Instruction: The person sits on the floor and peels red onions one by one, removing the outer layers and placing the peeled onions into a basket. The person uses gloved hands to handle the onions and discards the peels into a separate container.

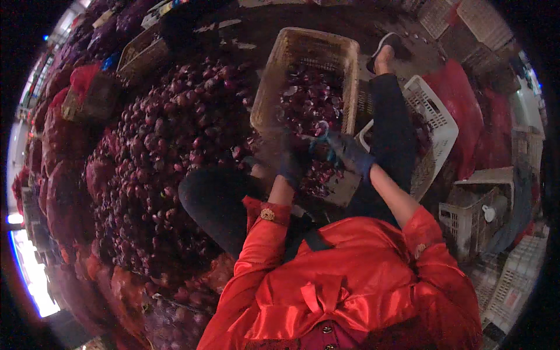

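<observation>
My left hand [293, 155], in a dark glove, is at the near end of a tan plastic crate [355, 87]; its fingers are too dark to make out. My right hand [348, 148], also gloved, is close to its right, beside a blurred teal-handled tool [323, 142] that may be scissors or shears. A pale purple onion [321, 127] shows just beyond that tool. Whether either hand grips the tool or the onion cannot be told. Purple onions and skins [310, 98] lie inside the crate. More skins [321, 177] lie below my hands.
A large heap of purple onions [153, 144] spreads on the left, with filled mesh sacks [65, 205] beyond. A white crate [442, 127] stands tilted by my right leg, near a red sack [459, 109]. Another crate [463, 223] holds a white-handled thing at the lower right.
</observation>
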`<state>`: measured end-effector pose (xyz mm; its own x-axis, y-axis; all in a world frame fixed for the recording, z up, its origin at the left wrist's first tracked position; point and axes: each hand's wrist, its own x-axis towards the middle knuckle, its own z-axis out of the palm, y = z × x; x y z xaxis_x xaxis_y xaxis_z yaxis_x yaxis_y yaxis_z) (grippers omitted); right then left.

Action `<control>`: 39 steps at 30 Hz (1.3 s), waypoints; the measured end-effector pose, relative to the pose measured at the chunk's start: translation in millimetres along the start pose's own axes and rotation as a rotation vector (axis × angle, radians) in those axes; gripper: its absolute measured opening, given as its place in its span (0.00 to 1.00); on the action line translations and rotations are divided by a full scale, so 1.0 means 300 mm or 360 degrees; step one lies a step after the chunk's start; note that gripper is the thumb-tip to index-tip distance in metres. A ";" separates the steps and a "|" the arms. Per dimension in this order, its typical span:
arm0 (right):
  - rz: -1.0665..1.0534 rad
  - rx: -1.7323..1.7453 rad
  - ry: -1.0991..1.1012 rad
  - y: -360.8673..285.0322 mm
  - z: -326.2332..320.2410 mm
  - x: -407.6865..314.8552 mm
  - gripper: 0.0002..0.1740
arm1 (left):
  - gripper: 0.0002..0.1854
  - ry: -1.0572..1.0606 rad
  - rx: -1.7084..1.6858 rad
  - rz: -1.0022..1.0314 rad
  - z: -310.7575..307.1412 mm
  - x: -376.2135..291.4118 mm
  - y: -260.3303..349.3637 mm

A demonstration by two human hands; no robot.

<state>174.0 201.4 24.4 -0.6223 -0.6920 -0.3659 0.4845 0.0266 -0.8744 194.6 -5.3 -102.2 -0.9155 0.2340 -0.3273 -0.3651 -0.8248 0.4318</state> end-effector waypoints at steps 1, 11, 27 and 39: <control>0.0001 -0.0045 -0.0057 0.036 0.009 -0.042 0.25 | 0.29 -0.0167 0.0071 0.0029 -0.032 0.017 -0.008; -0.0438 -0.0881 0.0511 0.319 -0.005 -0.071 0.19 | 0.32 0.0717 0.1467 0.0424 -0.179 0.174 -0.176; 0.0146 -0.0798 0.0185 0.089 0.034 0.041 0.20 | 0.23 0.0825 0.1091 0.0636 -0.393 0.188 -0.129; -0.0176 -0.1014 0.0400 0.249 -0.016 0.156 0.23 | 0.35 0.1055 0.2547 0.0567 -0.235 0.197 -0.055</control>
<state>178.0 174.3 -59.4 -0.8080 -0.5291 -0.2591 0.0021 0.4371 -0.8994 158.5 -14.2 -188.0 -0.9123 -0.3913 -0.1213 -0.3454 0.5755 0.7413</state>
